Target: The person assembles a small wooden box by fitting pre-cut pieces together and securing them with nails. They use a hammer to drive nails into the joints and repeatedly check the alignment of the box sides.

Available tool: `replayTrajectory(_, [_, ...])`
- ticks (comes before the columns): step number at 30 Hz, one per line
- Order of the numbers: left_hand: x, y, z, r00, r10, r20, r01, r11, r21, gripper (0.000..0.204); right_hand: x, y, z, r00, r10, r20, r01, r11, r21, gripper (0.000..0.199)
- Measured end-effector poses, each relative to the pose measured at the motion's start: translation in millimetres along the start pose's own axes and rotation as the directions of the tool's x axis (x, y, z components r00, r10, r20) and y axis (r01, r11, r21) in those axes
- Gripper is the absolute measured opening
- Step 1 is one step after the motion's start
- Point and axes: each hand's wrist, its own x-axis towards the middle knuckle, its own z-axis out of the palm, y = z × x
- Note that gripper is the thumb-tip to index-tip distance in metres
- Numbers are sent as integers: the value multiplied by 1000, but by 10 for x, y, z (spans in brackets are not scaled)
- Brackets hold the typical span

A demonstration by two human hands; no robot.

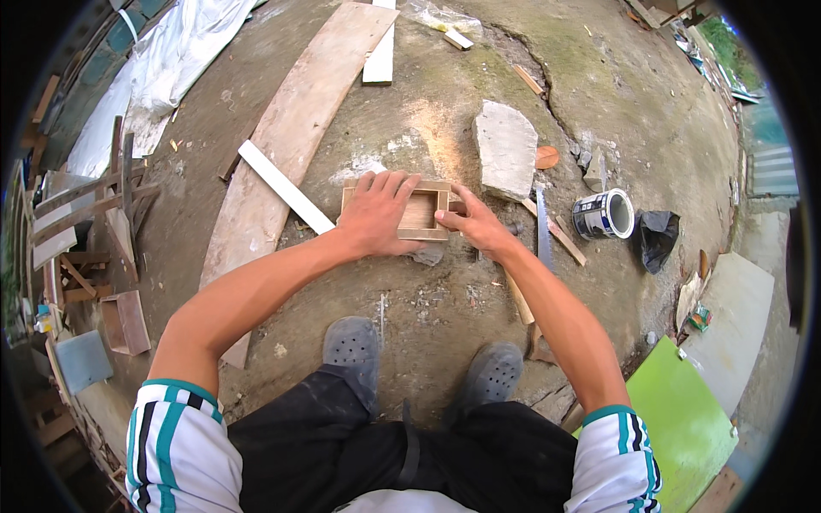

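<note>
A small open wooden box [421, 232] with a low rectangular frame is in front of me, above the ground. My left hand [376, 212] lies across its left part, fingers wrapped over the far rim and hiding that side. At the right end, my right hand [477, 224] pinches the short wall, thumb on the inner side and fingers outside. A hammer [518, 297] rests on the ground below my right forearm, which partly covers it. Beside that forearm lies a saw blade [543, 229].
A long plank [282, 128] and a white strip [285, 186] lie to the left. Beyond my right hand are a flat stone slab [506, 150], a paint can [603, 214] and a black bag [657, 239]. A green sheet [680, 427] lies at lower right; scrap wood [128, 321] sits left.
</note>
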Motion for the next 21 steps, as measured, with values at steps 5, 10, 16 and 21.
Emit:
replayTrajectory(5, [24,10,-18,1000,-2,25,2,1000,6,114,-38,-62,-3,999,48,-11,-47,998,40,90])
replayTrajectory(10, [33,-2,-8,999,0,34,-1,999,46,117,-51,-90,-31,998,60,6,-61,981,182,91])
replayTrajectory(16, [74,71,41,999,24,-30,-22,998,63,120,-50,-111,-31,998,54,14,-55,995,79,82])
replayTrajectory(21, [208,155,83,998,64,-9,-64,998,-7,118,-57,-103,-37,999,43,6,-44,996,75,77])
